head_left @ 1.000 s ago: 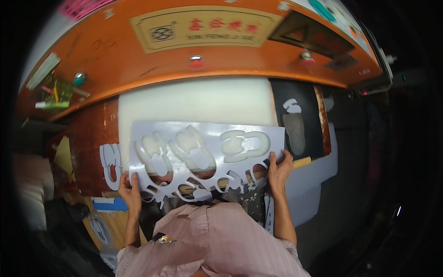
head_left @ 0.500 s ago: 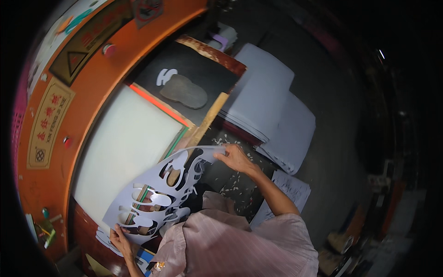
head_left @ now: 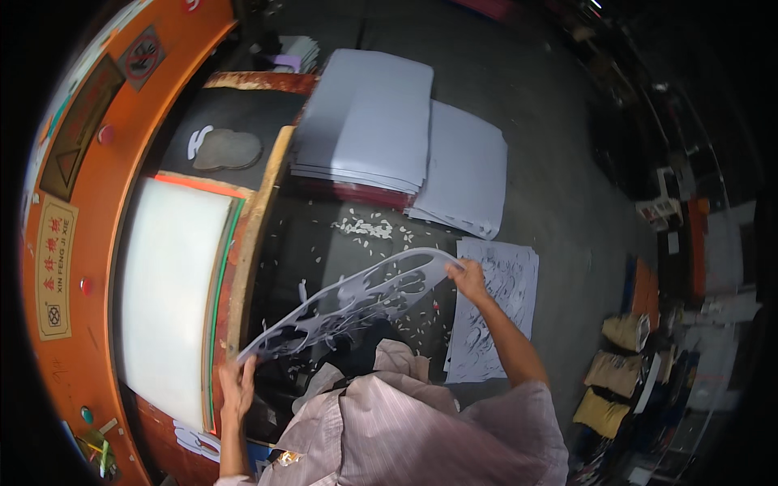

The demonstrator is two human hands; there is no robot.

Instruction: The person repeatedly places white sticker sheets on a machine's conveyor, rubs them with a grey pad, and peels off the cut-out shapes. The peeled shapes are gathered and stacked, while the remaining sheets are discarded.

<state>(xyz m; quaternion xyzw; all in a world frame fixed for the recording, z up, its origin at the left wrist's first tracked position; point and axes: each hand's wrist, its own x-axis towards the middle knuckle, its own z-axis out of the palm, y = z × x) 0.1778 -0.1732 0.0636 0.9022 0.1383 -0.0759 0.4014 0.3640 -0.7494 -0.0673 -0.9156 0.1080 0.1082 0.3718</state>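
Observation:
A pale grey-white sheet (head_left: 356, 287) full of cut-out holes is stretched between my hands, seen nearly edge-on and bowed upward. My left hand (head_left: 235, 389) pinches its near left corner, by the wooden edge of the work surface. On the far side, my right hand (head_left: 468, 282) grips the right end, close to a pile of similar cut-out sheets (head_left: 496, 312) on the floor. To the left of the held sheet lies a thick white board (head_left: 170, 292) with a green edge.
An orange machine (head_left: 89, 324) with red buttons runs along the left. A grey sole-shaped piece (head_left: 228, 151) rests beside white cut pieces (head_left: 198, 142) on a dark surface. Stacks of plain sheets (head_left: 365, 105) stand farther back. Small white scraps (head_left: 365, 227) litter the floor.
The sheet has moved right, off the white board and over the floor, and tipped nearly edge-on. Both hands keep hold of it. The view has turned right.

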